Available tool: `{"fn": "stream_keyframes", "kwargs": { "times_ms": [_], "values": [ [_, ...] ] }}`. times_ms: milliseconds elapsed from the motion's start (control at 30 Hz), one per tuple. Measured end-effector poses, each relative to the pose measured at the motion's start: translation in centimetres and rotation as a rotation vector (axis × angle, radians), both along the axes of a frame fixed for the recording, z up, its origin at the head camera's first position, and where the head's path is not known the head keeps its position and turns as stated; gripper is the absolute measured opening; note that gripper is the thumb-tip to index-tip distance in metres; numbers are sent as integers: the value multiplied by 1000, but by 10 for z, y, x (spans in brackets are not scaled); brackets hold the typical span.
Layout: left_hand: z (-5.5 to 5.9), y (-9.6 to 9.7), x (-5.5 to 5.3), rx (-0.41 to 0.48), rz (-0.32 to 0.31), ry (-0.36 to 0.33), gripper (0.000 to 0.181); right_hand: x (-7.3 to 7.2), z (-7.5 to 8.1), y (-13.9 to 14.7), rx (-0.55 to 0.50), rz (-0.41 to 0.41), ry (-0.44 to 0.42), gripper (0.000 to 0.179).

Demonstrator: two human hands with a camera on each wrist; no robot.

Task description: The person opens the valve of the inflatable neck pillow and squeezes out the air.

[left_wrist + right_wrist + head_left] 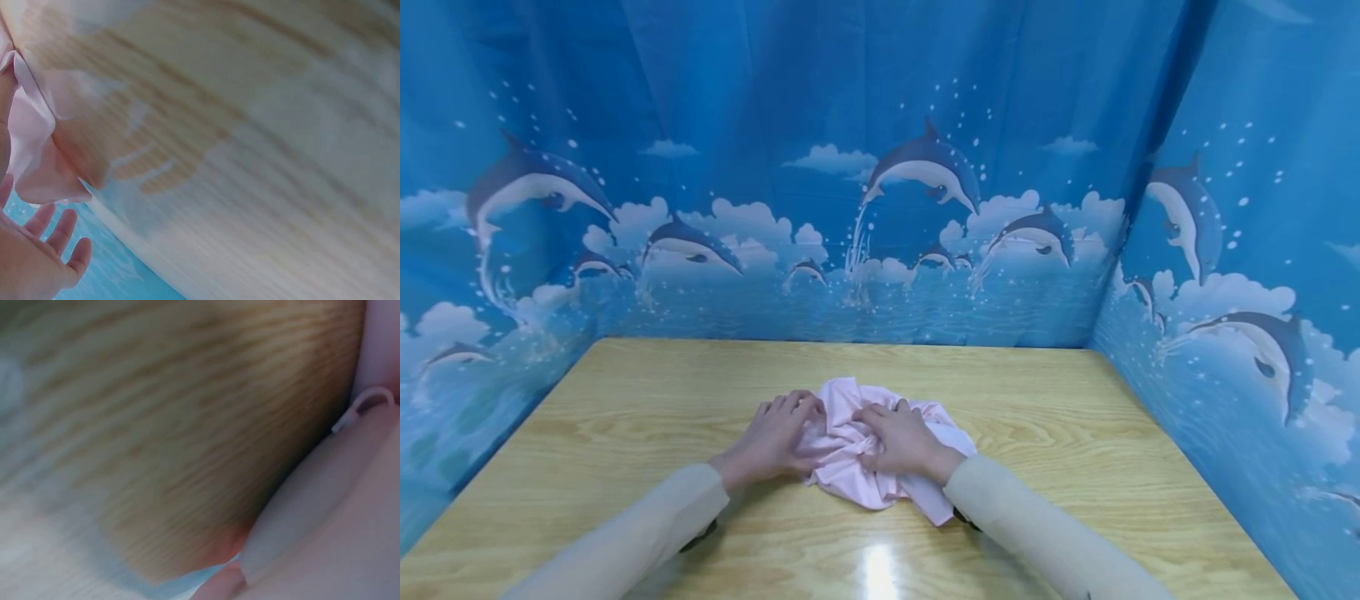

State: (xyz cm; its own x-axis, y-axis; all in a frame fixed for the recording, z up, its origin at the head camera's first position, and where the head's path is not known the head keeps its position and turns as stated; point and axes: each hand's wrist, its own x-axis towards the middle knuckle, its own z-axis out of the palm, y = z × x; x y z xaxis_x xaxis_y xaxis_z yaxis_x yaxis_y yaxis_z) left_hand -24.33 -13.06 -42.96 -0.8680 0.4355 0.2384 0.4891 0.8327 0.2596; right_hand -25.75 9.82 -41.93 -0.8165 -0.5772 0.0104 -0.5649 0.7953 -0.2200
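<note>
A crumpled pale pink cloth lies in a loose heap on the wooden table. My left hand is at its left side, fingertips and thumb touching the edge. In the left wrist view, the fingers of that hand are spread and fairly straight, with a fold of the cloth hanging beyond them. From the right, my right hand lies over the heap, its fingers and thumb bent around gathered folds. Close up in the right wrist view, the cloth fills the lower right and hides most of this hand.
The wood-grain table extends around the cloth on all sides. Behind it and along the sides hangs a blue curtain printed with dolphins and clouds. A bright light reflection shows on the tabletop near the front.
</note>
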Motion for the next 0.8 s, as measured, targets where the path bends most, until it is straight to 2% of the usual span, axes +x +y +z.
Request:
{"fn": "stream_keyframes", "kwargs": {
  "times_ms": [133, 233, 433, 633, 800],
  "values": [
    [1, 0, -1, -10, -19, 4, 83, -1, -1, 0, 6, 5, 12, 63],
    [2, -1, -1, -27, -51, -9, 87, 0, 0, 0, 4, 11, 14, 63],
    [1, -1, -1, -54, -65, -62, 79, 1, 2, 3, 13, 36, 32, 67],
    [1, 1, -2, -73, -60, -118, 69, 4, 6, 7, 4, 23, 12, 83],
    [2, 1, -3, -79, -66, -140, 66, 7, 11, 15, -35, 3, 23, 87]
  ]
}}
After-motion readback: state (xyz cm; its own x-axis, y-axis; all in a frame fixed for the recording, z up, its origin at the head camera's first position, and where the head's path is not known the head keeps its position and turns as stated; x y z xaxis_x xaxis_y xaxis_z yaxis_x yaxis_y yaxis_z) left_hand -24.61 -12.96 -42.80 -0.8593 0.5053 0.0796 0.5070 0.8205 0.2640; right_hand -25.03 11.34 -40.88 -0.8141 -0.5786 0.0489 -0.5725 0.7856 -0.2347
